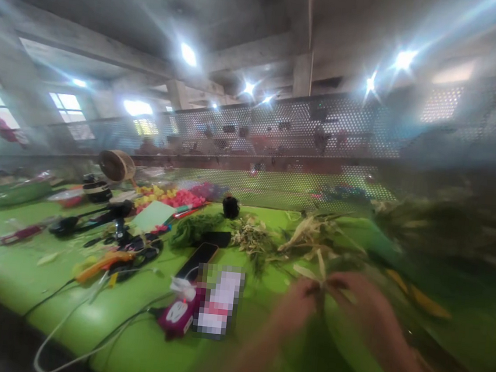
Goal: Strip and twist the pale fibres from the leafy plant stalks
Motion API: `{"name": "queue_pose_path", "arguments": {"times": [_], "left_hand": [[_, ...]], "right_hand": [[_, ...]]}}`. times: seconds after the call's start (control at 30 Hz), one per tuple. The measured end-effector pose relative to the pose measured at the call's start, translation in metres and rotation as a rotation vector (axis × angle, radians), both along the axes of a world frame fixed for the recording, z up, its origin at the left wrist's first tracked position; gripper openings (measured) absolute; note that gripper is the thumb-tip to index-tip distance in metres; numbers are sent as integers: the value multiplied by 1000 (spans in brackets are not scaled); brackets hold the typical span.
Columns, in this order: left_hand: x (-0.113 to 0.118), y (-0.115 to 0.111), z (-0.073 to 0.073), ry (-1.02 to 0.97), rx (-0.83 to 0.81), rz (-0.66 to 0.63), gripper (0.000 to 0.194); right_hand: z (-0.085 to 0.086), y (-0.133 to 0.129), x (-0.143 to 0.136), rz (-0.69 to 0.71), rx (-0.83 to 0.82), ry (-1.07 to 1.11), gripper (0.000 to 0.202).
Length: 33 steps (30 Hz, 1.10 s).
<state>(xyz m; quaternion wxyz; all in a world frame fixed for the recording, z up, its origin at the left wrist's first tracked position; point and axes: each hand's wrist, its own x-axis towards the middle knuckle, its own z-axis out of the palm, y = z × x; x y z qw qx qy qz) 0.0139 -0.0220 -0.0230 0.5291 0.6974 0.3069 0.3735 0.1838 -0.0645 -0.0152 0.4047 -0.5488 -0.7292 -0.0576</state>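
Note:
My left hand and my right hand meet above the green table, right of centre. Both are closed around a pale leafy stem, whose narrow leaves stick up and out between the fingers. Motion blurs the fingertips. Just behind the hands lies a heap of dried, pale leaves. A bundle of small dried sprigs rests to its left.
A magenta power strip, a phone and cables lie left of my hands. Further left are an orange glue gun and pink and yellow flowers. A perforated metal screen stands behind. Dark greenery fills the right.

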Motion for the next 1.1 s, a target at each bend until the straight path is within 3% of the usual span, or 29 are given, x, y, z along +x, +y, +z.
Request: {"name": "queue_pose_path", "arguments": {"times": [0.27, 0.57, 0.67, 0.83, 0.97, 1.1], "left_hand": [[-2, -1, 5, 98, 53, -35, 13], [-2, -1, -2, -11, -61, -96, 17], [-2, 1, -4, -53, -149, -112, 14], [-3, 3, -2, -126, -237, -24, 15], [-5, -1, 5, -138, -334, -21, 21], [-7, -3, 10, -129, -366, -2, 17]], "right_hand": [[-2, -3, -2, 18, 37, -166, 20], [1, -11, -14, -42, 119, -151, 22], [5, -11, -14, -39, 59, -25, 20], [10, -7, -8, -26, -153, 267, 19], [6, -3, -4, -11, -249, 287, 15], [1, -1, -4, 2, -240, 249, 19]]}}
